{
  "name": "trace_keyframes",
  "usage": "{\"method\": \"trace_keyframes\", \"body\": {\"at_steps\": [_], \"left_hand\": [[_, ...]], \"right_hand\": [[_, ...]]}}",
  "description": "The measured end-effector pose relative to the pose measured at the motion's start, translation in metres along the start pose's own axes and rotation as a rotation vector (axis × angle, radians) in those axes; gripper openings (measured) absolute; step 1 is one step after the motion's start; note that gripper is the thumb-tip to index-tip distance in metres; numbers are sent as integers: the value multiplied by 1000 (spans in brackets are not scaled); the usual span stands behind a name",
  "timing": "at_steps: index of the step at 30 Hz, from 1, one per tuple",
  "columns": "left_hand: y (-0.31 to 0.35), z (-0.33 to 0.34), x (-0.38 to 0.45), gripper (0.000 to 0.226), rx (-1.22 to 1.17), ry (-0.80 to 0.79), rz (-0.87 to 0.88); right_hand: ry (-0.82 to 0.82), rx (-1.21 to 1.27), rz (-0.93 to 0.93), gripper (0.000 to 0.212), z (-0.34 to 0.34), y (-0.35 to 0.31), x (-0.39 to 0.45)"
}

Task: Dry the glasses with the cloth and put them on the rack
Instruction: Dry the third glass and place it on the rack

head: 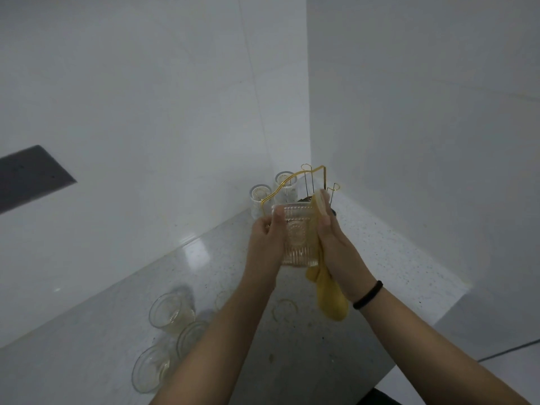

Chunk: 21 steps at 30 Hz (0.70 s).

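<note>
On the speckled counter (pixel 111 340) nearest the camera stand three clear glasses (pixel 171 312), close together at lower left. Above the counter the left hand (pixel 267 238) grips a ribbed glass (pixel 298 235) by its left side, thumb laid along the rim. The right hand (pixel 336 244) presses a yellow cloth (pixel 328 296) to the glass's right side, fingers curled round cloth and glass; the cloth's tail hangs below the wrist, which wears a black band (pixel 368 294). An embossed round emblem shows on the glass, its lettering unreadable. Farther back, in the wall corner, a gold wire rack (pixel 312 178) holds two inverted glasses (pixel 260 197).
</note>
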State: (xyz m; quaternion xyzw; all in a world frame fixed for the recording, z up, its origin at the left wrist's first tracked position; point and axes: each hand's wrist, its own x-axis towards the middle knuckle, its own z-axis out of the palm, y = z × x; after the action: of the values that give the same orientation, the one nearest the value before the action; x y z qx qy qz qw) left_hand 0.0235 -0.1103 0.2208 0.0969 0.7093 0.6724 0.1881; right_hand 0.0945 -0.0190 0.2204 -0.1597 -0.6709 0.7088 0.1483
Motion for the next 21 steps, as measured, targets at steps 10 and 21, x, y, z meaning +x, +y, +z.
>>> {"method": "trace_keyframes", "body": {"at_steps": [10, 21], "left_hand": [[1, -2, -3, 49, -184, -93, 48], [4, -10, 3, 45, -292, -103, 1]], "right_hand": [[-65, -164, -139, 49, 15, 10, -17], [-129, -230, -133, 51, 16, -5, -19]]}}
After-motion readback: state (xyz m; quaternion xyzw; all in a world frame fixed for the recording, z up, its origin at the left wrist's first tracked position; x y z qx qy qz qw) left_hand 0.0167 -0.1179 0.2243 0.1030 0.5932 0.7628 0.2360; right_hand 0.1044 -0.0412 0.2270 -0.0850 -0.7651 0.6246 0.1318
